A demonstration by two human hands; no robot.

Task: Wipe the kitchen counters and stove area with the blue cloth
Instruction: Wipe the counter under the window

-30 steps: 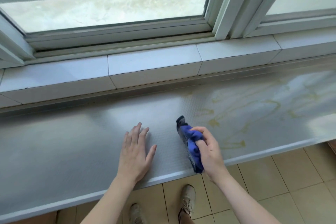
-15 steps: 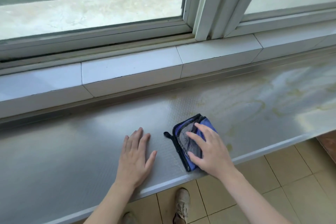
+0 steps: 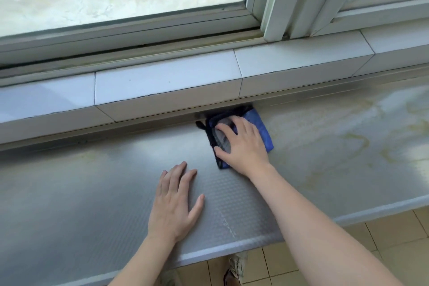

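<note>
R hand (image 3: 241,144) flat on blue cloth (image 3: 262,130), counter (image 3: 92,193) rear.

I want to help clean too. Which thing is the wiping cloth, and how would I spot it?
Find the big window and the white tile ledge beneath it. Below that runs the grey counter, and at its back edge, against the ledge, the right hand presses flat on the cloth. It is the only blue thing there, with a dark trim.
</note>
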